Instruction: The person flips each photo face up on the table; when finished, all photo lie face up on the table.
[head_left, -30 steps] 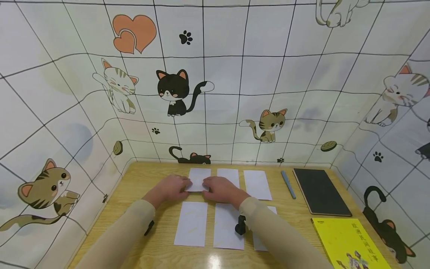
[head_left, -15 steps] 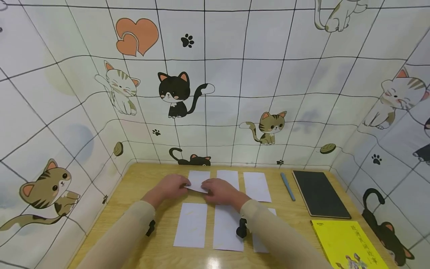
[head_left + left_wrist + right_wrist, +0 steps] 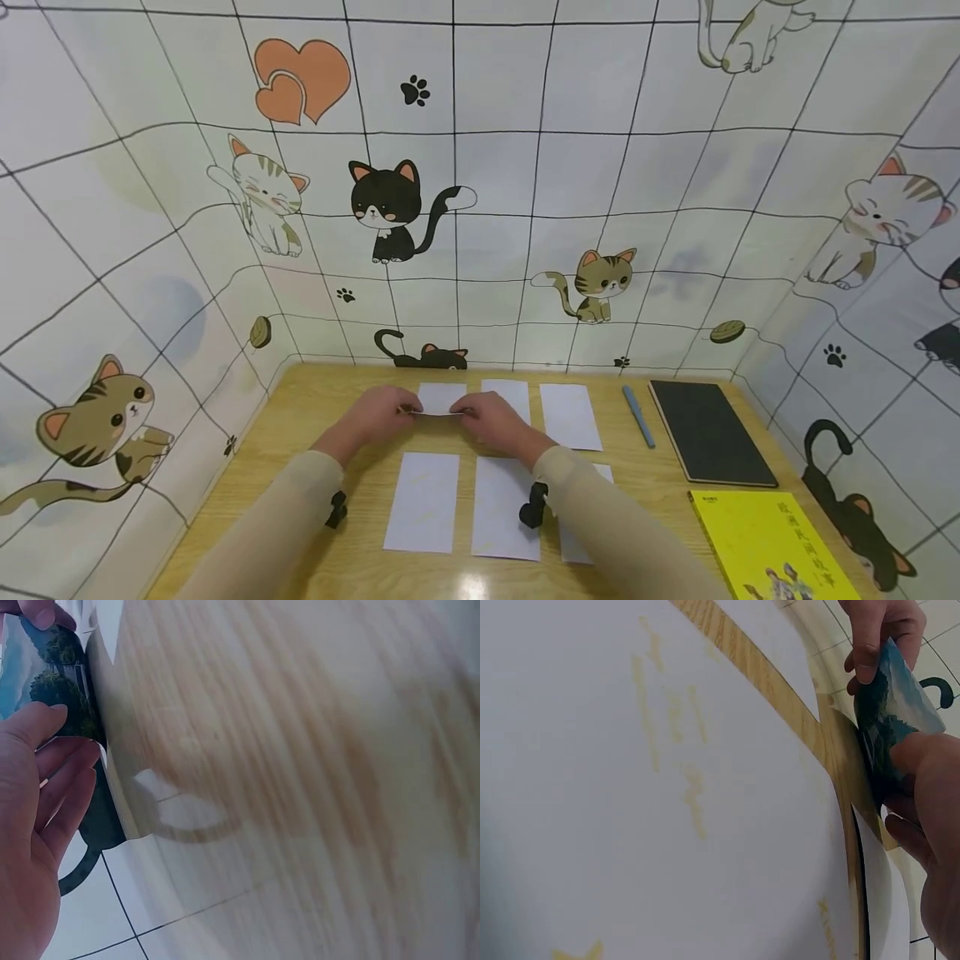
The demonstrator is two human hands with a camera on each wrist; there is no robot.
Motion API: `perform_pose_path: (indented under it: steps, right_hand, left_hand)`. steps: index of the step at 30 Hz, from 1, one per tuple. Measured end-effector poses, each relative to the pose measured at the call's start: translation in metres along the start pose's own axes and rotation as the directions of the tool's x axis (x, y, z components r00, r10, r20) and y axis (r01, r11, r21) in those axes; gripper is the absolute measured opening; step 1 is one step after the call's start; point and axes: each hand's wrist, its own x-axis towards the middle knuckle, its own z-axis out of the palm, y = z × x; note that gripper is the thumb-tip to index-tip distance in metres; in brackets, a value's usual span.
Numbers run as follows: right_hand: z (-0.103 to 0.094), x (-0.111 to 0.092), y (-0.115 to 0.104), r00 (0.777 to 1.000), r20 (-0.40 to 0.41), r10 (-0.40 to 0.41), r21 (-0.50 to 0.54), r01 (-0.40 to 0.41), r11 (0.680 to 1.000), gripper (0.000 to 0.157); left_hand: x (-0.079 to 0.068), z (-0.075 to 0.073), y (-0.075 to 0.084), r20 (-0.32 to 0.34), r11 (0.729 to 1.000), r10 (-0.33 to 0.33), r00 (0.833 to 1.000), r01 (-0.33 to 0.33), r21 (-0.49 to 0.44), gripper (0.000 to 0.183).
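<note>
Both hands hold a picture card (image 3: 441, 398) in the back row, its white back showing in the head view and its near edge lifted. The left wrist view shows the card's printed side, a landscape (image 3: 56, 682) with dark trees and blue sky. My left hand (image 3: 382, 412) pinches its left corner, thumb on the picture and fingers behind. At the opposite corner my right hand (image 3: 491, 417) pinches the card likewise. In the right wrist view, the card's picture (image 3: 892, 720) slants between the two hands.
Two white-backed cards lie right of the held one, the farther being a plain card (image 3: 570, 417). A front row holds several, including a left card (image 3: 422, 502) and a middle card (image 3: 504, 521). To the right lie a blue pen (image 3: 638, 416), black notebook (image 3: 712, 432) and yellow book (image 3: 772, 546).
Both hands have gripped the card's near corners and raised its near edge off the table, tilting it up. The other cards, pen and books stay in place.
</note>
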Motion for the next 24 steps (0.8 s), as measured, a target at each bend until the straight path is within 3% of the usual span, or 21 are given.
perform_pose_path:
  steps: [9,14,24]
  right_hand:
    - [-0.003,0.000,0.000,0.994,-0.103,0.044,0.206,-0.022,0.978,0.020]
    - [-0.002,0.002,0.002,0.986,-0.149,0.072,0.300,-0.025,0.954,0.018]
    - [-0.006,0.007,-0.006,0.969,-0.191,0.156,0.406,-0.067,0.912,0.024]
  left_hand:
    - [0.001,-0.003,-0.001,-0.095,0.970,-0.122,0.988,0.098,-0.222,0.014]
    - [-0.001,-0.006,0.000,-0.132,0.933,-0.150,0.980,0.096,-0.346,0.006]
    - [-0.003,-0.011,0.008,-0.169,0.864,-0.214,0.962,0.106,-0.493,0.017]
